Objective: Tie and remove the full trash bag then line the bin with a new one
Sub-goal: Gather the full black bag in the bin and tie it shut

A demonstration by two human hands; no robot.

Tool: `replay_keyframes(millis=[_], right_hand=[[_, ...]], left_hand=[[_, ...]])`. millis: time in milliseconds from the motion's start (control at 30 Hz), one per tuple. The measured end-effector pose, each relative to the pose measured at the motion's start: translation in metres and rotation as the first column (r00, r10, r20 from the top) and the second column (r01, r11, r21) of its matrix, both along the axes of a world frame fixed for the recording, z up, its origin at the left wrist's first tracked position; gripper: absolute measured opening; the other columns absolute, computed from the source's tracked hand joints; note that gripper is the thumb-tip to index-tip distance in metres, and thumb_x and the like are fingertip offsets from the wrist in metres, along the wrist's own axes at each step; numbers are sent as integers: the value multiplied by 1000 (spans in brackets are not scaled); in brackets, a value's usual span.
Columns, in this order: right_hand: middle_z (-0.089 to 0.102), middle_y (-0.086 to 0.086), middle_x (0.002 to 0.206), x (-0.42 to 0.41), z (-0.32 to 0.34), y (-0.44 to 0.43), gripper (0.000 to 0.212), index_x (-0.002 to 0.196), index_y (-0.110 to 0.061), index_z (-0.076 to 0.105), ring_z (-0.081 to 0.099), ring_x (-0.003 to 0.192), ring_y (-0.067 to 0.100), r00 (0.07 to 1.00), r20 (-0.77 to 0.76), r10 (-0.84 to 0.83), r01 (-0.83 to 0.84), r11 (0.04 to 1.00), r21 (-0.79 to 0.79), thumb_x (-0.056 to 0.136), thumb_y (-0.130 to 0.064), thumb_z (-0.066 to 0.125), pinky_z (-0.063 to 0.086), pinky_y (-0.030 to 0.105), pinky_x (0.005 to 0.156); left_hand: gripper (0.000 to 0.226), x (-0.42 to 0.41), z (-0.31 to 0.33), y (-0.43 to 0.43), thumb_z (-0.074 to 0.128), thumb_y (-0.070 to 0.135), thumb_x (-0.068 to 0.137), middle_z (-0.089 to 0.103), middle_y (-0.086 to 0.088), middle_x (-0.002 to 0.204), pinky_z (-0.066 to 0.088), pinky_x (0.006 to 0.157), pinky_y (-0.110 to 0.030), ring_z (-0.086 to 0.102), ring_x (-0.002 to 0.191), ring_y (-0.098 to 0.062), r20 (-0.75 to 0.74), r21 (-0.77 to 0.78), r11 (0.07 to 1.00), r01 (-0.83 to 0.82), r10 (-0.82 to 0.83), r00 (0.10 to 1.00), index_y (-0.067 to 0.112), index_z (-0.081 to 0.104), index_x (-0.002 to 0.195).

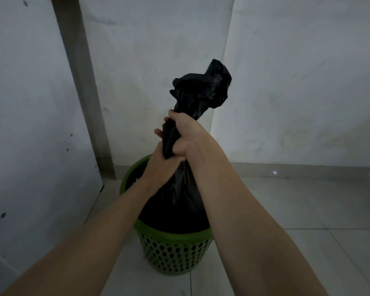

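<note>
A full black trash bag (179, 201) sits inside a green perforated bin (175, 251) on the tiled floor. The bag's top is gathered into a twisted neck that rises above the bin, and its loose end (203, 86) sticks up past my hands. My right hand (185, 135) is shut around the upper part of the neck. Just below it, my left hand (160, 167) grips the neck close to the bag's body. The two hands touch each other. The bag's bottom is hidden inside the bin.
A white wall stands directly behind the bin, with a grey vertical strip (83, 86) on the left and a white panel (30, 124) close to the bin's left side. Light floor tiles (297, 210) extend to the right and in front.
</note>
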State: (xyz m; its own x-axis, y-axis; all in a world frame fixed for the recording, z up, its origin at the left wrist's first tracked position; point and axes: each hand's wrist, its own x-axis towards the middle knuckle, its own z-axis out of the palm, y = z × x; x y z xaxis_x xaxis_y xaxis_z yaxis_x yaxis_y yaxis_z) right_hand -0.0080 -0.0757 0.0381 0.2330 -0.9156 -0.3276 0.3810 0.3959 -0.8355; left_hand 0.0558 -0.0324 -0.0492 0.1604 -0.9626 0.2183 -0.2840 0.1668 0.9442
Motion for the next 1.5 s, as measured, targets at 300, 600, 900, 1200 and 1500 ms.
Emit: replay_keyframes(millis=[300,600,900,1200,1500], right_hand=[[68,7,123,-50,-32,-9,50,124,-10,64,65,110,21,989,-74,131,-147,952,-270,83,-34,79,56,32,89],[52,-9,145,-63,-105,11,104,157,-28,18,51,129,3,596,-735,324,-708,643,-292,77,-36,84,39,26,111],[59,8,134,-22,-124,13,52,138,-16,51,51,129,24,466,-880,-92,-610,687,-394,91,-36,59,42,39,108],[63,10,129,-16,-126,10,52,134,-22,54,62,109,23,898,-424,118,-231,946,-227,86,-42,54,51,33,89],[63,15,129,-19,-109,2,57,135,-4,57,63,112,31,957,-275,92,-90,996,23,92,-41,64,52,43,97]], left_hand=[[27,-10,0,-18,53,27,96,73,-10,103,53,94,-45,69,95,-29,-263,327,945,6,85,961,14,70,111],[52,-7,21,-28,46,49,97,62,-6,81,45,80,-33,58,81,-23,-216,411,909,-59,161,963,18,54,56],[69,-17,21,-22,21,63,98,67,3,111,11,118,-54,54,114,-20,446,334,936,-114,-50,894,30,77,74],[84,7,17,-27,66,70,75,49,7,138,38,98,-28,49,121,-13,213,359,922,144,-231,949,29,45,145],[157,40,-25,-11,96,42,52,33,16,148,34,116,-34,38,136,-7,310,506,819,270,-465,829,36,-25,151]])
